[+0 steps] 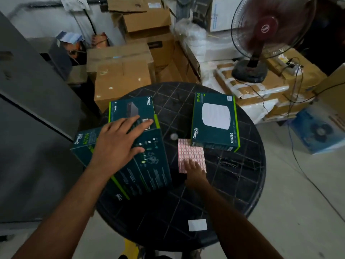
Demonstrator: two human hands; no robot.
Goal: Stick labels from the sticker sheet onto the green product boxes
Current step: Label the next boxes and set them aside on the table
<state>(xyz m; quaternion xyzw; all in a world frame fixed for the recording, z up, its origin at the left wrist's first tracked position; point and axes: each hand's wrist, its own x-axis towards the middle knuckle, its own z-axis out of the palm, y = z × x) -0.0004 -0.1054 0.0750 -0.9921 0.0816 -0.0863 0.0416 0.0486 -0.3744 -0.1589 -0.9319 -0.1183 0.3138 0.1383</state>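
Three dark green product boxes lie on a round black table [233, 184]. The near left box [149, 169] lies back side up, partly over the far left box [130, 109]. My left hand [119, 143] rests flat across both, fingers spread, fingertips on a small white label near the far box's edge. The right box [214, 120] shows a white round device. A pink sticker sheet [190, 152] lies in front of it, one corner under that box. My right hand [194, 172] presses flat on the sheet's near edge with fingers apart.
A white paper square [197, 225] lies near the table's front edge. Cardboard cartons [121, 75] are stacked behind the table. A spinning red fan [265, 34] stands at the back right, with cables trailing down. A grey cabinet [28, 109] stands on the left.
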